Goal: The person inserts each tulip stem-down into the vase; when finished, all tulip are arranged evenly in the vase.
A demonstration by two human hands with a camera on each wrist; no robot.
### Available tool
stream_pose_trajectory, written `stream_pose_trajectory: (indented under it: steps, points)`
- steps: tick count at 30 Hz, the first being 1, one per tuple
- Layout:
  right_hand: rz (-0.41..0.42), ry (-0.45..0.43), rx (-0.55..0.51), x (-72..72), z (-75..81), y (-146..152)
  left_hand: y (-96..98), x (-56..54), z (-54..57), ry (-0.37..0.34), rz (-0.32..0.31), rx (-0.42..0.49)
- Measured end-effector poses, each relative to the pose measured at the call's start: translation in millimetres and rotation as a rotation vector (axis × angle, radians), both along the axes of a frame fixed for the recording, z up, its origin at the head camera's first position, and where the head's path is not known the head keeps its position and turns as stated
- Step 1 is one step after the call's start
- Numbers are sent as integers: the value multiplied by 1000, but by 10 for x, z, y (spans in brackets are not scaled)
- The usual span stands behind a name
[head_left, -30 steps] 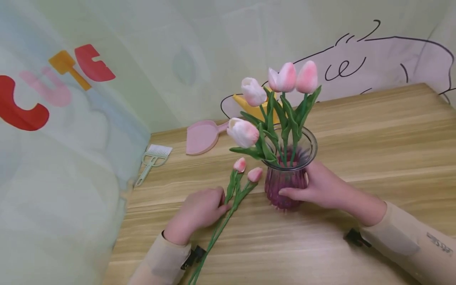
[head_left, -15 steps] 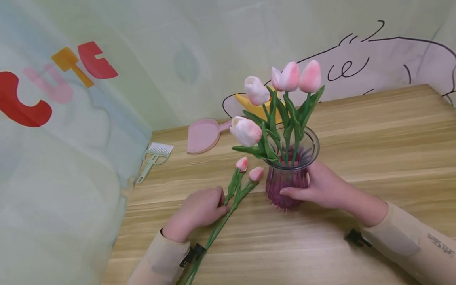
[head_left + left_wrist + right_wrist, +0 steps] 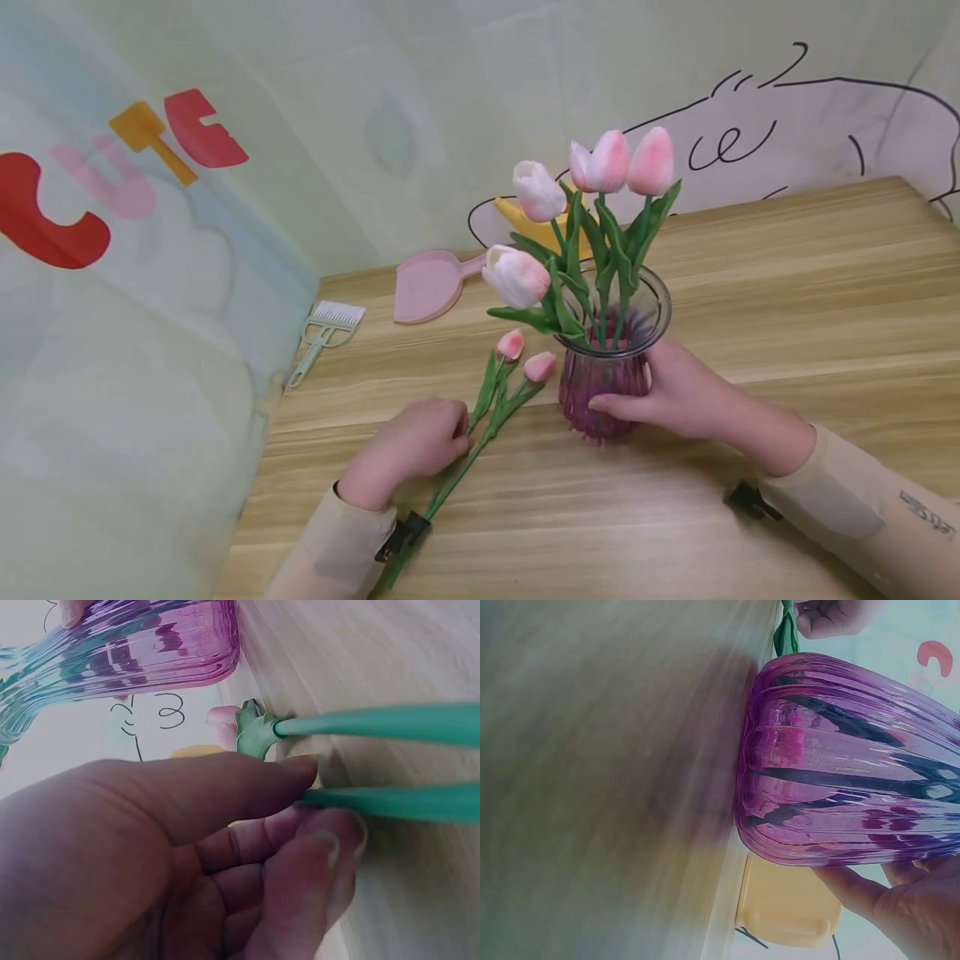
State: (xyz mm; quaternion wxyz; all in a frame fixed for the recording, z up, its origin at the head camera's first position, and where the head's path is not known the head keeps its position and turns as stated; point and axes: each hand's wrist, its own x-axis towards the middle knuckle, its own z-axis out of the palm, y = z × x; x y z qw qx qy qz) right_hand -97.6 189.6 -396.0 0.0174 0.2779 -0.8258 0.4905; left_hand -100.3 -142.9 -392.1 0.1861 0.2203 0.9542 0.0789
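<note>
My right hand [image 3: 690, 396] holds the side of a ribbed purple glass vase [image 3: 600, 396], which stands upright on the table. Several pink-and-white artificial tulips [image 3: 517, 277] rise from its mouth with green leaves. Left of the vase, two smaller pink tulips [image 3: 539, 367] lie side by side on the wood, their long green stems running toward me. With thumb and fingertips, my left hand [image 3: 416, 442] pinches one of those stems; in the left wrist view, the pinched stem [image 3: 397, 804] is the lower one, and the other stem [image 3: 375, 722] passes free above the thumb.
A pink dustpan [image 3: 429, 286] lies at the back of the wooden table [image 3: 787, 333]. The pale green brush [image 3: 324, 337] is near its left edge. Behind the tulips a yellow object [image 3: 536, 223] is partly hidden. Printed fabric walls border the back and left.
My left hand has shifted slightly down and left along the stems, and the stem of the left loose tulip has shifted a little with it. The right hand and vase stay in place.
</note>
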Motion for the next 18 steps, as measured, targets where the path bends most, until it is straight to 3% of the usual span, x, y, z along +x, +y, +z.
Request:
stream_pose_trajectory:
  steps: [18]
  points:
    - [3,12,1,-3,3,1,-25,12,115,-24,61,52]
